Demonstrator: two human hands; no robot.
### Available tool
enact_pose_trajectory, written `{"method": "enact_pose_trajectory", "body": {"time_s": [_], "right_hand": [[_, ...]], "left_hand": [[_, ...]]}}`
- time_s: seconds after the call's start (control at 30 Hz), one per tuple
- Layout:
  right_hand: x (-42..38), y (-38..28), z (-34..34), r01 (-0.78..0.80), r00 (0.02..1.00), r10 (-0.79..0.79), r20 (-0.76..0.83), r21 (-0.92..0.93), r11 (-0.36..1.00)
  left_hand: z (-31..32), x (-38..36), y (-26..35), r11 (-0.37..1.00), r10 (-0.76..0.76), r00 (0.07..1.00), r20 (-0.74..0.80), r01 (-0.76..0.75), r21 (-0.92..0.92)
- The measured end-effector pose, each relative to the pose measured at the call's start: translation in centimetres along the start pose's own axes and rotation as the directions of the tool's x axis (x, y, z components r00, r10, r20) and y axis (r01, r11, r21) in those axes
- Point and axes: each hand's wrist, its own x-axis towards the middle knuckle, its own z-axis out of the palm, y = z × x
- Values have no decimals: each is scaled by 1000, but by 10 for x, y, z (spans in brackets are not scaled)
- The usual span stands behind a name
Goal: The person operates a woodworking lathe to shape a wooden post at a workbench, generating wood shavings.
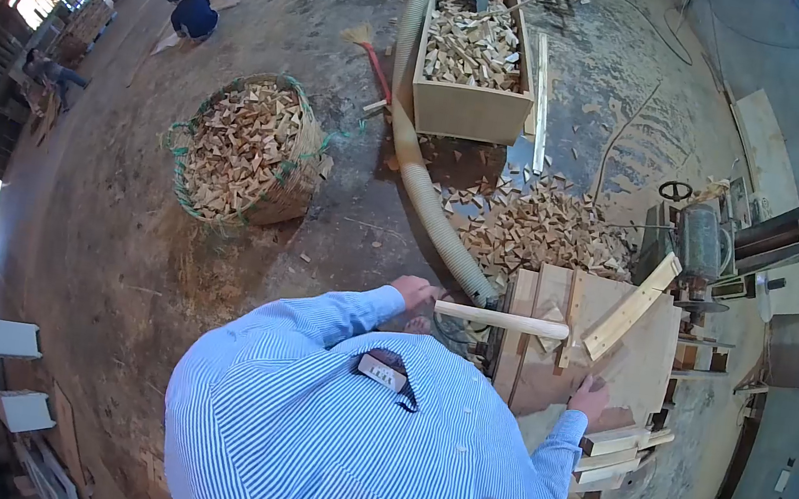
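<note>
My left hand [412, 293] hangs off the left side of the wooden worktable [527, 393], right by the near end of a pale wooden stick [501, 319]. Its fingers are small and blurred here, so I cannot tell whether they grip anything. The stick lies across the table's left edge, its far end over a narrow wooden strip [572, 308] and a small wood piece [549, 342]. On the tabletop's near part rests my right hand [589, 399], fingers stretched forward. Beyond it, a longer board [632, 307] lies slanted across the table.
Triangular offcuts [548, 234] pile on the floor behind the table. A ribbed hose [419, 176] runs past a wooden bin [463, 112] of offcuts. A full woven basket [304, 171] stands left. Machinery [704, 239] is at right; a person [194, 17] crouches far off.
</note>
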Motion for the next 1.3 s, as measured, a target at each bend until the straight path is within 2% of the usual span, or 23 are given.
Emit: {"method": "enact_pose_trajectory", "body": {"time_s": [0.03, 0.1, 0.17, 0.23, 0.27, 0.3, 0.37, 0.4, 0.5, 0.57, 0.63, 0.7, 0.73, 0.77, 0.83, 0.87, 0.93, 1.0, 1.07, 1.13, 1.2, 1.3], "right_hand": [[-1, -2, -1, -7, 1000, 7, 4, 6, 1000], [-3, -5, -3, -12, 1000, 11, 7, 11, 1000], [-1, -3, -2, -7, 1000, 7, 19, 1, 1000], [3, 1, 1, 0, 1000, 0, 24, 8, 1000], [3, 1, 2, -3, 1000, 2, 30, 15, 1000], [2, -1, 2, -4, 1000, 4, 29, 16, 1000], [1, -1, 1, -15, 1000, 15, 7, 25, 1000], [1, -1, 1, -15, 1000, 15, 5, 25, 1000], [8, 7, 8, 0, 1000, -1, 15, 32, 999], [11, 11, 12, 16, 1000, -16, 23, 41, 999], [9, 7, 8, 7, 999, -8, 34, 48, 999], [7, 6, 6, -8, 999, 6, 43, 55, 998], [8, 7, 7, -4, 1000, 3, 28, 45, 999], [9, 9, 10, -1, 1000, 0, 12, 37, 999], [17, 22, 17, 27, 1000, -27, -1, 41, 999], [18, 20, 20, 54, 999, -53, -11, 42, 998], [16, 18, 22, 31, 999, -30, -20, 64, 997], [14, 18, 18, 1, 1000, 1, -23, 73, 997], [13, 16, 18, -14, 1000, 15, -18, 49, 999], [18, 21, 27, -8, 1000, 10, -30, 55, 998], [18, 28, 29, 0, 999, 2, -38, 50, 999], [20, 23, 24, -24, 1000, 24, -9, 15, 1000]], "left_hand": [[3, -4, -18, 972, -204, 979, -18, 200, -127], [8, -15, -55, 843, -483, 875, -10, 462, -274], [13, -40, -86, 884, -468, 877, -111, 466, -49], [33, -56, -126, 820, -565, 818, 109, 572, -37], [55, -63, -155, 764, -632, 735, 247, 644, 38], [88, -65, -186, 782, -569, 713, 411, 624, 0], [111, -93, -179, 951, -218, 809, 546, 302, -68], [125, -101, -177, 923, -229, 785, 576, 363, -128], [127, -104, -157, 721, -379, 705, 600, 631, -286], [109, -99, -138, 536, -460, 664, 590, 737, -412], [77, -92, -110, 331, -545, 625, 560, 773, -541], [31, -81, -85, 153, -635, 590, 499, 729, -668], [9, -71, -77, 142, -673, 585, 452, 702, -698], [-7, -56, -85, 148, -673, 589, 447, 699, -700], [-26, -25, -115, 622, -641, 746, 182, 644, -445], [-39, -13, -112, 632, -638, 751, 168, 636, -443], [-57, 17, -94, 721, -535, 844, 45, 483, -497], [-66, 43, -63, 757, -493, 870, -24, 416, -504], [-55, 73, -43, 885, -286, 944, -162, 195, -422], [-65, 80, 28, 925, -257, 962, -89, 219, -311], [-45, 87, 73, 928, -147, 987, -69, 113, -355], [-8, 92, 123, 981, -6, 997, 76, 21, -195]]}}
